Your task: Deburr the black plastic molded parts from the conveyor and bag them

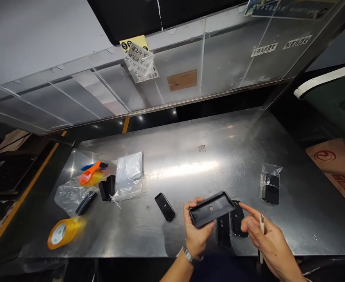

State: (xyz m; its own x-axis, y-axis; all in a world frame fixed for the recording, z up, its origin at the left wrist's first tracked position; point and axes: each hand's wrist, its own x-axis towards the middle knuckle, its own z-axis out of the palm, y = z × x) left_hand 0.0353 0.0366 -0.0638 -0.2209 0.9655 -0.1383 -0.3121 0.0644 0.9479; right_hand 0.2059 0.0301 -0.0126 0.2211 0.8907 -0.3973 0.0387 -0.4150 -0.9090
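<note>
A black, shallow rectangular plastic shell (212,209) with a small round hole in its floor is gripped in my left hand (197,231), its hollow side towards me. My right hand (268,239) has a slim white pen-like tool (261,227) held between its fingers. Its index finger stretches towards the right end of the shell; whether it touches cannot be told. Beneath the hands, a similar black piece (238,219) and another dark piece (223,232) lie on the steel table, partly covered. A smaller black shell (164,206) rests left of my left hand.
On the left of the steel table (178,152) are a yellow tape roll (59,234), an orange tape dispenser (90,173), black pieces (106,188) and a stack of clear bags (129,172). A bagged black item (270,188) lies right. A clear pocketed panel (181,58) stands behind.
</note>
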